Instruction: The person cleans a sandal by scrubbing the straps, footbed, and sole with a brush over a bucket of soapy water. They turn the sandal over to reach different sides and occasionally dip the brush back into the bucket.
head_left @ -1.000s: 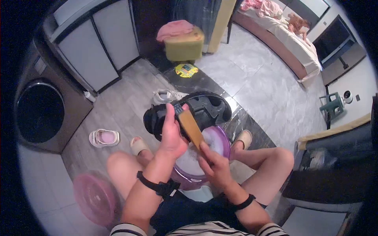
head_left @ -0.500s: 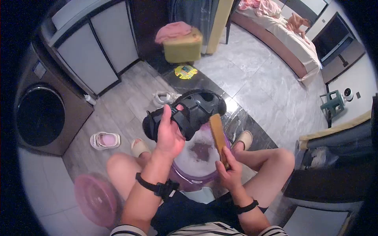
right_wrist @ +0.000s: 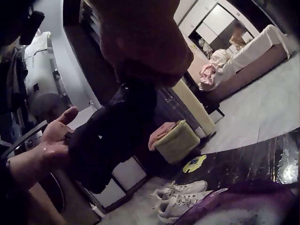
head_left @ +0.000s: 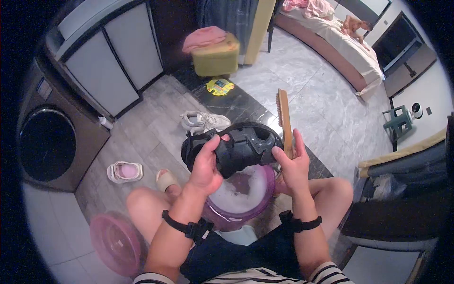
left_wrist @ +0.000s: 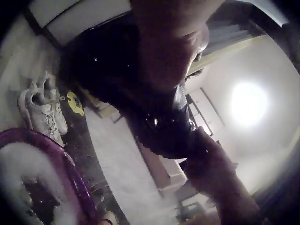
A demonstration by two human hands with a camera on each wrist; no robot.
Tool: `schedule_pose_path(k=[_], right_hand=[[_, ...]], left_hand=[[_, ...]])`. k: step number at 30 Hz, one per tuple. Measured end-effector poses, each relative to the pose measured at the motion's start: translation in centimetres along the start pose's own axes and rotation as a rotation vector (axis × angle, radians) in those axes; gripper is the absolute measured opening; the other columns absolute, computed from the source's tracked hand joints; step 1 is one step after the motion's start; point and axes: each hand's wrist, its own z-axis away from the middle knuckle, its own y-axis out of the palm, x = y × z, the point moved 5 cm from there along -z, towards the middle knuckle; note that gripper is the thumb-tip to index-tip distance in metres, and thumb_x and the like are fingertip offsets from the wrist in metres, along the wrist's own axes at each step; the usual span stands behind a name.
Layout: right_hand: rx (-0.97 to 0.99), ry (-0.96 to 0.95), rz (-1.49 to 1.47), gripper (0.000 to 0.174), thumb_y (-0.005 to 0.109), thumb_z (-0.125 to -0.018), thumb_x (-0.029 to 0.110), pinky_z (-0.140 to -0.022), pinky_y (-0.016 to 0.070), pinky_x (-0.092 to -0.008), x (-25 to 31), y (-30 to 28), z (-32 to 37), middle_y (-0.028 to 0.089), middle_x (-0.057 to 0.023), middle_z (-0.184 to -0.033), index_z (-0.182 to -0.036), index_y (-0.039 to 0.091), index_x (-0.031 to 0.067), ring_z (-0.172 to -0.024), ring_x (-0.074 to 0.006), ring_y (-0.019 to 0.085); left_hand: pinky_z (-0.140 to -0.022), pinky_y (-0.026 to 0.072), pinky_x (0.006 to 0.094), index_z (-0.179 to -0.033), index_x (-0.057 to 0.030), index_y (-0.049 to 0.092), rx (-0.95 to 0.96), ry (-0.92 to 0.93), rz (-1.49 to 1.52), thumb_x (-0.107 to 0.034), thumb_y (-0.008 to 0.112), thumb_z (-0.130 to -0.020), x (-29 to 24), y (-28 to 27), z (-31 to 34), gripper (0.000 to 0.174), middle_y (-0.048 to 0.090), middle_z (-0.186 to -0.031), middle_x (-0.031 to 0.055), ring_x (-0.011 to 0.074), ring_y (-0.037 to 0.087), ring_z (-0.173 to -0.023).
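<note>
A black sandal (head_left: 248, 149) with wide straps lies sideways in the air above a purple basin (head_left: 267, 189) of sudsy water. My left hand (head_left: 204, 168) grips its left end, thumb up along the straps. At its other end, my right hand (head_left: 294, 168) holds the sandal with the thumb on its edge. That same hand keeps a wooden scrubbing brush (head_left: 284, 118), standing upright with bristles to the left. In the left wrist view, the sandal (left_wrist: 154, 122) is a dark shape between both hands. The right wrist view shows the left hand (right_wrist: 54, 140) at the sandal's far end.
White sneakers (head_left: 204, 121) stand on the floor beyond the basin. A pale sandal (head_left: 124, 172) lies at the left, with a pink basin (head_left: 116, 241) nearer. A yellow stool (head_left: 215, 61) bears pink cloth. A person (head_left: 354, 27) is on the bed at the back right.
My right hand has swung the brush from over the sandal out to the right, turned it upright, and come to hold the sandal's right end. The sandal has shifted slightly right.
</note>
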Motion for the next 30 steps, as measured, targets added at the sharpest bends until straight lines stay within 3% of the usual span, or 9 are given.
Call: schedule_pose_path(k=[3, 5, 9, 12, 15, 18, 24, 28, 30], right_hand=[[-0.06, 0.0, 0.042, 0.086, 0.078, -0.081, 0.015, -0.073, 0.0513, -0.0249, -1.2, -0.5, -0.6, 0.065, -0.0118, -0.106, -0.15, 0.03, -0.0001, -0.084, -0.0129, 0.062], [-0.061, -0.014, 0.076, 0.083, 0.077, -0.082, 0.014, -0.076, 0.0516, -0.0259, -1.2, -0.6, -1.0, 0.065, -0.0135, -0.109, -0.15, 0.031, -0.0006, -0.088, -0.0144, 0.063], [-0.063, -0.068, 0.016, 0.074, 0.074, -0.085, 0.015, -0.085, 0.0523, -0.0314, -0.7, -0.1, -1.2, 0.066, -0.0182, -0.116, -0.146, 0.037, -0.0017, -0.097, -0.022, 0.067], [-0.188, -0.408, 0.518, 0.065, 0.071, -0.087, 0.016, -0.088, 0.052, -0.0354, 2.5, -0.1, 0.2, 0.066, -0.0198, -0.119, -0.143, 0.043, -0.0008, -0.103, -0.0275, 0.068], [-0.072, -0.581, 0.634, 0.057, 0.069, -0.088, 0.017, -0.089, 0.0517, -0.0375, 3.3, 1.5, 2.6, 0.067, -0.0205, -0.116, -0.14, 0.049, 0.0026, -0.104, -0.0298, 0.068], [0.254, -0.245, 0.56, 0.055, 0.068, -0.089, 0.018, -0.087, 0.0526, -0.0373, 1.9, 4.4, 5.0, 0.068, -0.0211, -0.109, -0.14, 0.051, 0.0088, -0.1, -0.0283, 0.069], [0.352, -0.285, 0.541, 0.053, 0.065, -0.091, 0.018, -0.076, 0.0546, -0.0408, -1.6, 4.9, 11.7, 0.068, -0.0199, -0.096, -0.142, 0.05, 0.0158, -0.088, -0.0354, 0.069], [0.257, -0.117, 0.472, 0.053, 0.065, -0.091, 0.019, -0.072, 0.0545, -0.0414, -1.6, 6.0, 6.4, 0.069, -0.0195, -0.097, -0.141, 0.051, 0.019, -0.085, -0.0372, 0.069], [0.29, -0.248, 0.492, 0.058, 0.069, -0.088, 0.022, -0.086, 0.0527, -0.0357, -1.9, 6.3, 7.7, 0.069, -0.0209, -0.106, -0.143, 0.049, 0.0152, -0.098, -0.0329, 0.068]], left_hand=[[-0.098, 0.0493, 0.0382, -0.128, -0.0014, 0.056, -0.004, -0.04, -0.138, -0.036, 0.052, -0.098, 0.6, -0.7, -0.1, 0.046, 0.065, -0.122, 0.0119, 0.0231, 0.064, -0.109], [-0.095, 0.0502, 0.0332, -0.125, -0.0024, 0.06, -0.017, -0.098, -0.265, -0.032, 0.054, -0.098, 1.4, -0.8, 0.1, 0.04, 0.067, -0.116, 0.008, 0.0178, 0.065, -0.104], [-0.089, 0.0521, 0.032, -0.126, 0.0008, 0.058, -0.039, -0.159, -0.354, -0.033, 0.051, -0.101, 1.5, 0.1, 1.3, 0.043, 0.067, -0.116, 0.0086, 0.017, 0.066, -0.101], [-0.097, 0.0511, 0.0377, -0.133, -0.002, 0.053, 0.005, -0.134, -0.156, -0.036, 0.044, -0.104, 1.9, -1.2, 0.3, 0.045, 0.064, -0.125, 0.0109, 0.022, 0.064, -0.111], [-0.097, 0.0501, 0.0397, -0.136, -0.0029, 0.05, -0.024, -0.098, -0.137, -0.043, 0.035, -0.105, 1.6, -1.4, -0.1, 0.052, 0.063, -0.127, 0.0107, 0.0241, 0.064, -0.11], [-0.099, 0.048, 0.0406, -0.136, -0.0037, 0.05, -0.043, -0.038, -0.113, -0.047, 0.032, -0.105, 1.7, -1.0, -0.5, 0.056, 0.062, -0.128, 0.0108, 0.0247, 0.062, -0.112], [-0.104, 0.0437, 0.0419, -0.133, -0.0052, 0.052, -0.123, 0.022, 0.023, -0.046, 0.033, -0.105, 0.9, -1.7, -0.3, 0.053, 0.061, -0.128, 0.0091, 0.025, 0.058, -0.118], [-0.105, 0.0425, 0.0424, -0.134, -0.0057, 0.051, -0.172, -0.006, 0.057, -0.045, 0.035, -0.105, 2.9, -2.6, -0.5, 0.051, 0.06, -0.13, 0.0094, 0.0259, 0.057, -0.119], [-0.106, 0.0417, 0.0425, -0.134, -0.0063, 0.051, -0.175, 0.018, 0.073, -0.044, 0.035, -0.105, 2.1, -2.4, -0.9, 0.05, 0.06, -0.13, 0.0094, 0.0258, 0.057, -0.12]])
